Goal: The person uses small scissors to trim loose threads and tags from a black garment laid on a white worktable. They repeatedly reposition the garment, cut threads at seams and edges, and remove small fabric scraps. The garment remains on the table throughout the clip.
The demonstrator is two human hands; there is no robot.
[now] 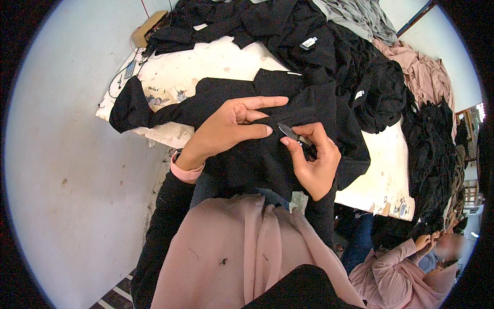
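A black long-sleeved garment [236, 165] lies over the near edge of the table and hangs down in front of me, one sleeve stretched out to the left. My left hand [229, 126] pinches a fold of its cloth between the thumb and curled fingers, while the index finger points out to the right. In my right hand [317, 162] is a small pair of thread snips [288, 132], gripped between thumb and fingers. Their pointed blade lies against the cloth, just right of my left thumb; the rest of the snips is mostly hidden by my fingers.
Black garments [360, 67] are heaped along the back and right of the worn white table [381, 159]. Grey cloth [355, 18] and pink cloth [422, 69] lie behind them. A wall [77, 154] stands on the left. Another person [391, 273] sits at the lower right.
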